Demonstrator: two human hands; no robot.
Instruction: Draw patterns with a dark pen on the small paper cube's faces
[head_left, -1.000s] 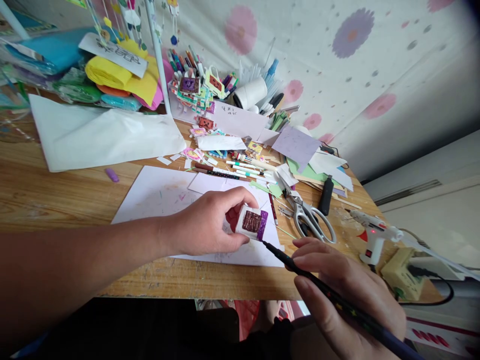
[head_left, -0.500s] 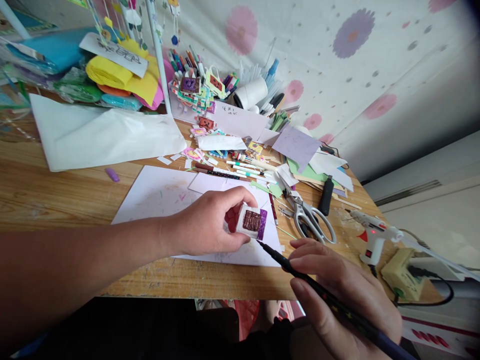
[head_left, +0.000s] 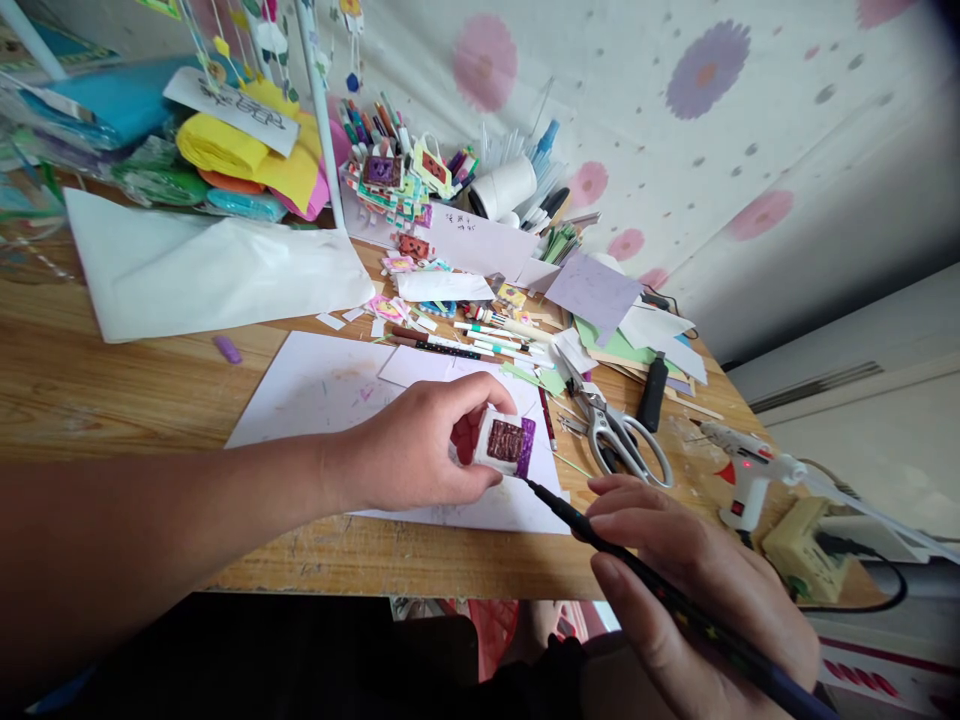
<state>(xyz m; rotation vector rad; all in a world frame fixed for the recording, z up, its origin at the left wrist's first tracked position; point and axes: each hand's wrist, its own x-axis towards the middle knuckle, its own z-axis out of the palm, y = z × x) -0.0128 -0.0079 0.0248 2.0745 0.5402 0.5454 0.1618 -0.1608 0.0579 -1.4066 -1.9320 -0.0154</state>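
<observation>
Between thumb and fingers, my left hand [head_left: 427, 440] pinches a small white paper piece [head_left: 504, 441] with a brown square and a purple strip along its right edge. My right hand [head_left: 697, 580] grips a dark marker pen [head_left: 637, 565] with small coloured marks on its barrel. The pen's tip points up and left, close to the piece's lower right corner; whether it touches cannot be made out. Both hands are over a white sheet of paper [head_left: 300, 400] lying at the table's front edge.
Scissors [head_left: 619, 430] and a black-handled tool [head_left: 655, 392] lie right of the sheet. Farther right a glue gun [head_left: 750, 465] with a red light stands near a power strip [head_left: 806, 545]. Loose pens [head_left: 442, 343] and paper scraps lie behind; a purple cap [head_left: 227, 349] sits left.
My right hand and the pen have shifted slightly right, the tip now nearer the piece's purple edge. My left hand holds the piece almost unmoved.
</observation>
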